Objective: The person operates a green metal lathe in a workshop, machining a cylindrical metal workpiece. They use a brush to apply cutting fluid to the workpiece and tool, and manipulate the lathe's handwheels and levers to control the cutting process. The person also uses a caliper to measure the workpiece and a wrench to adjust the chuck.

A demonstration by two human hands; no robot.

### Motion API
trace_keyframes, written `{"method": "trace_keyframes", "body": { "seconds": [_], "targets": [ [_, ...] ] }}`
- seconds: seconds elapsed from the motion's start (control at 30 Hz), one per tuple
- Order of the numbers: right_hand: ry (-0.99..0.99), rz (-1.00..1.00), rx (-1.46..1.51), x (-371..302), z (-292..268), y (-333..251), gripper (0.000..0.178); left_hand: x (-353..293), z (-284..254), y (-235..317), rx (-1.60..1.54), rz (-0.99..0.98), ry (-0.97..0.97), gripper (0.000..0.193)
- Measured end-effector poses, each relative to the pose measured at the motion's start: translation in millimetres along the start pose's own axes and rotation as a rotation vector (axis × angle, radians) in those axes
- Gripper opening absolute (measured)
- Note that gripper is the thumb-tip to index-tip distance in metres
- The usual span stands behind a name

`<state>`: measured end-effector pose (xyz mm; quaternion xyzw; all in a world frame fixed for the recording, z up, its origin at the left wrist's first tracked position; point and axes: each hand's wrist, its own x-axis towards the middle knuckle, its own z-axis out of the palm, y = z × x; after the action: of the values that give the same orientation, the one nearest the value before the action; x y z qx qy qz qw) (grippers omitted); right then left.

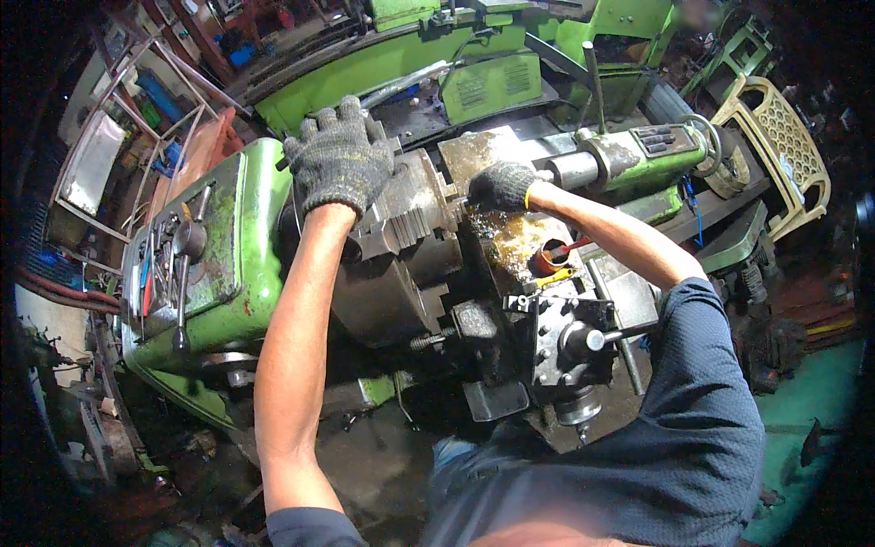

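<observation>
My left hand [339, 164], in a dark grey knitted glove, lies over the top of the large steel lathe chuck [415, 205], its fingers stretched and slightly apart. The fingertips reach past the chuck's upper edge and are partly hidden. My right hand [503, 187], gloved too, is at the right of the chuck's face, beside the tailstock's steel quill [574, 170]. Its fingers are curled in, and what they hold, if anything, is hidden. Below it stands a reddish-brown cup [550, 259] with a red handle [578, 243] sticking out, next to a yellow piece [554, 278] on the oily carriage.
Near my body sits the tool post [570, 351] with levers. Several hand tools lie on the green headstock [260, 214], at left. The green tailstock [638, 159] has a handwheel at its right. A beige plastic chair [779, 150] and a green machine [492, 87] stand beyond.
</observation>
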<state>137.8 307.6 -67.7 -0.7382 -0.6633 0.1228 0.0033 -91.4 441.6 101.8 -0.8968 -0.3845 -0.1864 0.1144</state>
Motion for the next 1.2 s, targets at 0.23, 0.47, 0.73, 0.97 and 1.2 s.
{"method": "trace_keyframes", "body": {
  "seconds": [0.23, 0.47, 0.73, 0.97, 1.2],
  "targets": [
    [0.077, -0.145, 0.148, -0.4, 13.5, 16.3, 0.027, -6.0, 2.3, -0.5, 0.014, 0.063, 0.098, 0.059],
    [0.061, -0.299, 0.279, 23.0, 18.4, 21.4, 0.03, -2.4, 8.8, 1.2, 0.036, 0.08, 0.152, 0.051],
    [0.076, -0.317, 0.269, 9.1, 7.3, 21.0, 0.044, -6.9, 12.8, -3.6, 0.079, 0.091, 0.131, 0.07],
    [0.138, -0.278, 0.364, 2.6, 7.4, 27.9, 0.041, -5.2, 12.6, -4.7, 0.029, 0.065, 0.117, 0.073],
    [0.102, -0.216, 0.252, 5.1, 8.5, 16.2, 0.038, -6.7, 8.4, 0.0, -0.019, 0.104, 0.106, 0.073]
  ]
}}
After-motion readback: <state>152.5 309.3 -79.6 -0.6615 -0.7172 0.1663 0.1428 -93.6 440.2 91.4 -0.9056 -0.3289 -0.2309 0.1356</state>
